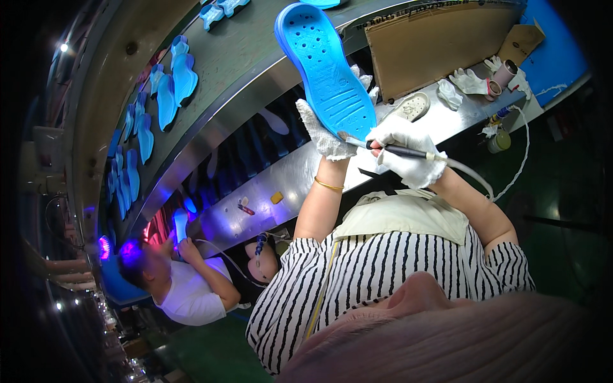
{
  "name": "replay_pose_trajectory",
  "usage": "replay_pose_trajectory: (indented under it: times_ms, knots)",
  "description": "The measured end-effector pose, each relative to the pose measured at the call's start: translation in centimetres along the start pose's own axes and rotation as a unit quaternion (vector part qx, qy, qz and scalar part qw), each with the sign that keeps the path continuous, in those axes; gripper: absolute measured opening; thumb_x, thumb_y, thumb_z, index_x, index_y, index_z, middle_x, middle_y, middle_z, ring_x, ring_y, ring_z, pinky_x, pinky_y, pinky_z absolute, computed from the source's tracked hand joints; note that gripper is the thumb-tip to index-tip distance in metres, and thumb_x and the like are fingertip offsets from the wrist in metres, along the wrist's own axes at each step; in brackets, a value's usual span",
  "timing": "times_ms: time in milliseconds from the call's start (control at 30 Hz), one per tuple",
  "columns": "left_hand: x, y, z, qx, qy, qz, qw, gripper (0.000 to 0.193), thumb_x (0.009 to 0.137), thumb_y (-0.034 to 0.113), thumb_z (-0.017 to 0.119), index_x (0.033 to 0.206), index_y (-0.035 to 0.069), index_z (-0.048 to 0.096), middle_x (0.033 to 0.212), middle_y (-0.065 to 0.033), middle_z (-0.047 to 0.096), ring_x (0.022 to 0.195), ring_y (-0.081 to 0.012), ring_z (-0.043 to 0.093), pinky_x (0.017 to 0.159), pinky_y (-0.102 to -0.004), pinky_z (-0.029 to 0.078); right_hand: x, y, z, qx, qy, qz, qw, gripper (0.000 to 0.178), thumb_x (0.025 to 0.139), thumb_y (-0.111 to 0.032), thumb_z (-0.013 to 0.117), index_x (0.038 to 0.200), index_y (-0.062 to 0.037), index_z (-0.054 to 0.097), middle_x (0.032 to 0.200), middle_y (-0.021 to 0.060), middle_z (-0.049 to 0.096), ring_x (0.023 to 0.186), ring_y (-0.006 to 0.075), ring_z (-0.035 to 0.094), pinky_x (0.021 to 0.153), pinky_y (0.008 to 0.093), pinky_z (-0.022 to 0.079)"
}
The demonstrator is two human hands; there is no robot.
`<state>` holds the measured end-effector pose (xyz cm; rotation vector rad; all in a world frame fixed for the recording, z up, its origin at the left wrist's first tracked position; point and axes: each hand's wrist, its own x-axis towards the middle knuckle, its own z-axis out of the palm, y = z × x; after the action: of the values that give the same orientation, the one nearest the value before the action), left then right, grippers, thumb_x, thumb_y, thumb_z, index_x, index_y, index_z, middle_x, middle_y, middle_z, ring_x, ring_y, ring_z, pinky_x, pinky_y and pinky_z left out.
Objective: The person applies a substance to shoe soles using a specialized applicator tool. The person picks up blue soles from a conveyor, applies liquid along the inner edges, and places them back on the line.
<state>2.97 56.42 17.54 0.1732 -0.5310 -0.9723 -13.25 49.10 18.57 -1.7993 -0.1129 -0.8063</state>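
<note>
A large blue shoe sole [332, 83] is held up in front of me, its holed and ribbed face toward me. My left hand [319, 133], in a white glove, is closed around the sole's near end from the left and underneath; more white glove fingers show past its right edge. In my right hand [408, 153], also gloved with some fingertips bare, is a black-handled brush [357, 142]. Its bristles are at the sole's near end; whether they touch it I cannot tell. A pale hose [476, 179] runs from the back of the handle.
A curved green conveyor belt [227, 54] carries several blue soles [167, 102]. Along it runs a metal ledge [233, 201] with a yellow block [276, 198]. At the right are a cardboard sheet [434, 51], a beige sole [412, 106] and white gloves [469, 82]. A co-worker [191, 287] sits at the left.
</note>
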Motion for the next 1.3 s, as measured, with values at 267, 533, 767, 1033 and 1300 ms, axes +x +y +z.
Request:
replay_pose_trajectory:
  times_ms: [267,533,767,1033,1300]
  knots:
    - [0.3,1.6,0.2,0.001,-0.024,-0.035,0.999,0.096,0.085,0.075,0.050,0.154,0.011,0.031,0.152,-0.0226,0.039,0.136,-0.0448,0.042,0.116,-0.0635,0.027,0.8,0.3,-1.2,-0.001,-0.042,-0.028,0.999,0.015,0.077,0.005,0.068,0.089,-0.0024,0.066,0.094,0.0070,0.067,0.083,0.0135,0.066,0.076,0.0293,0.055]
    - [0.9,2.9,0.1,-0.004,-0.006,-0.068,0.998,0.094,0.086,0.073,0.050,0.151,0.008,0.035,0.147,-0.0261,0.044,0.132,-0.0477,0.045,0.113,-0.0646,0.031,0.3,0.4,-1.5,0.025,-0.041,0.037,0.998,0.007,0.079,0.002,0.068,0.083,-0.0030,0.065,0.089,0.0072,0.066,0.081,0.0171,0.063,0.075,0.0308,0.051]
    - [1.4,4.5,0.4,0.005,-0.022,-0.099,0.995,0.093,0.087,0.072,0.049,0.152,0.007,0.035,0.146,-0.0268,0.045,0.130,-0.0457,0.048,0.112,-0.0625,0.035,-0.6,-0.3,-1.3,0.088,-0.067,0.094,0.989,0.015,0.083,0.003,0.070,0.095,-0.0020,0.062,0.097,0.0078,0.066,0.083,0.0116,0.065,0.074,0.0273,0.054]
    - [2.2,4.8,0.9,-0.105,-0.070,-0.233,0.964,0.089,0.096,0.068,0.036,0.151,-0.001,0.031,0.144,-0.0317,0.044,0.126,-0.0485,0.051,0.108,-0.0547,0.044,2.9,-0.5,-1.3,-0.075,-0.089,-0.087,0.989,0.025,0.074,0.009,0.068,0.093,-0.0055,0.061,0.094,0.0067,0.063,0.086,0.0181,0.066,0.078,0.0311,0.054]
    - [3.1,5.3,0.3,0.159,0.092,-0.241,0.953,0.056,0.101,0.045,0.050,0.128,-0.004,0.058,0.116,-0.0231,0.067,0.098,-0.0325,0.070,0.086,-0.0429,0.059,3.3,0.0,-2.5,-0.012,-0.197,0.075,0.978,0.016,0.075,-0.005,0.069,0.091,-0.0052,0.067,0.096,0.0052,0.067,0.088,0.0163,0.065,0.081,0.0298,0.052]
